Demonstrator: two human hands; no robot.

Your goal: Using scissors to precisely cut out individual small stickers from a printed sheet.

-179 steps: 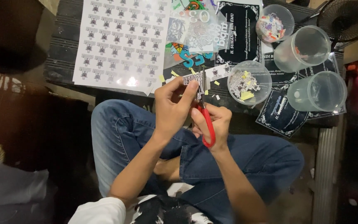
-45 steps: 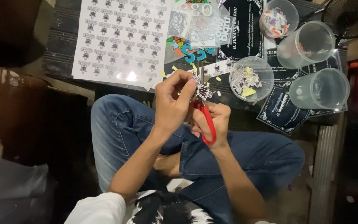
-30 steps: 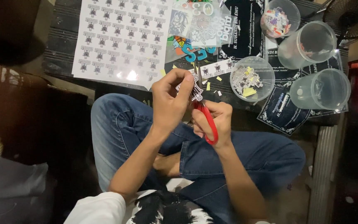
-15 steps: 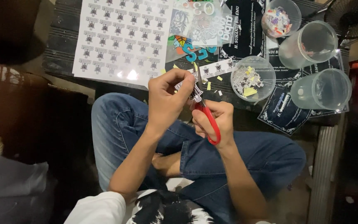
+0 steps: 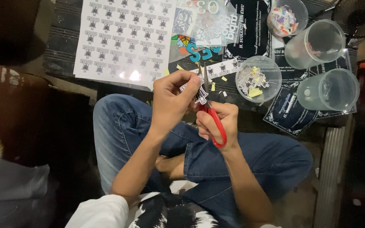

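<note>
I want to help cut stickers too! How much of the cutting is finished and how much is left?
Some is done: cut pieces lie in a clear cup, and yellow scraps dot the mat. Right now the left hand pinches a small sticker piece while the right hand works red-handled scissors around it. Lots remains: a big sticker sheet is uncut, plus a short strip.

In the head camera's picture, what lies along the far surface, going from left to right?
Printed sticker sheet → colourful clear-film decals → clear bowl of cut pieces → empty clear cup.
</note>
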